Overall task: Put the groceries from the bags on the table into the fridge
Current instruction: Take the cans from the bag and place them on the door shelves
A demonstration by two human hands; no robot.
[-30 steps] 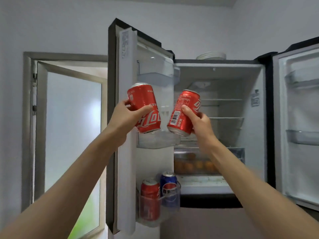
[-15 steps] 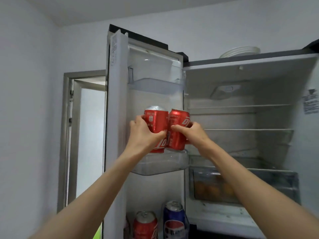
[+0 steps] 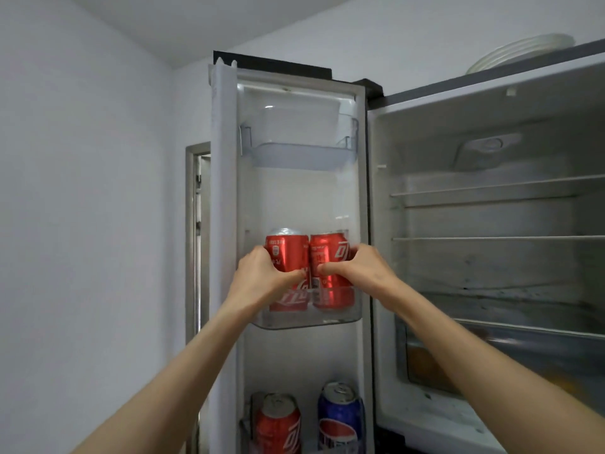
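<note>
Cans (image 3: 288, 257) upright — side by side in door shelf (image 3: 307, 319).

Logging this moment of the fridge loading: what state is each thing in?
Fridge door: open.
Left hand: grips left red can.
Right hand: grips right red can.
Both cans: upright in middle door bin.
Top door bin: empty.

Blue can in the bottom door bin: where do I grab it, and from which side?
Grip the blue can round its upper wall just under the lid, coming from above and the front. It stands upright with its top clear of the bottom door bin, whose clear wall covers its lower body. A red can stands apart on its left, leaving finger room.
</note>
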